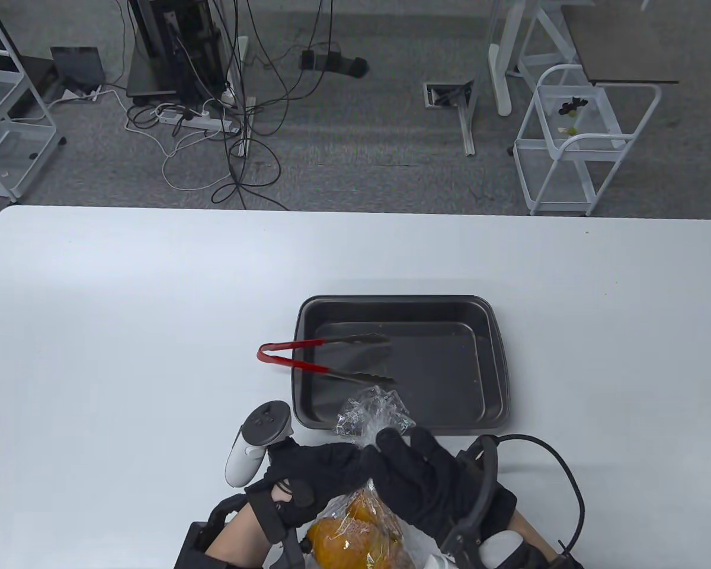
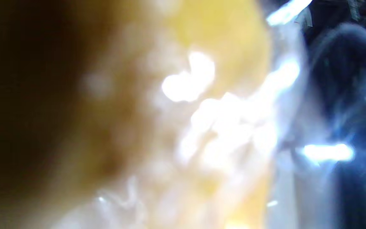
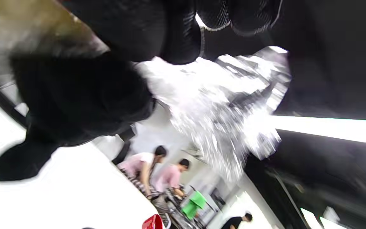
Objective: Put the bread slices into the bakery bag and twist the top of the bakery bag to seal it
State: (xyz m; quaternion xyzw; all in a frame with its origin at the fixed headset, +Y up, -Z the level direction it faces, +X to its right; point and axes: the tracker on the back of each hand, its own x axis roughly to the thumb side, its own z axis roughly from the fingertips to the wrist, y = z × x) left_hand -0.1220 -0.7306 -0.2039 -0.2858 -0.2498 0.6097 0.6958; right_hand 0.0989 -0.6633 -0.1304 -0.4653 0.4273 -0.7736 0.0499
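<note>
Where the table (image 1: 124, 332) meets the bottom edge of the table view, both gloved hands close on the neck of a clear bakery bag (image 1: 374, 415). The left hand (image 1: 308, 468) grips it from the left with curled fingers, a white tracker (image 1: 255, 441) strapped to its back. The right hand (image 1: 426, 474) wraps over the neck from the right, its fingers curled round the gathered plastic. Below the hands, the bag's body holds the golden-brown bread slices (image 1: 355, 530), pressed against the film. Above the hands, the crumpled top of the bag fans out and overlaps the near rim of the baking tray (image 1: 492, 355).

Seen from the left wrist, the bread (image 2: 132, 127) fills the picture, blurred and yellow-brown behind shiny plastic. Seen from the right wrist, the bag's crinkled top (image 3: 227, 108) spreads out from between dark gloved fingers (image 3: 176, 35).

Just beyond the hands, the dark baking tray sits on the white table. Red-handled tongs (image 1: 326, 358) lie across its left rim, the handle end out over the table and the dark tips inside the tray. No label or writing can be read on the bag, the tray or the tongs.

Past the table's far edge, the grey floor carries a tangle of cables (image 1: 213, 130), and a white wire cart (image 1: 586, 136) stands at the right.
</note>
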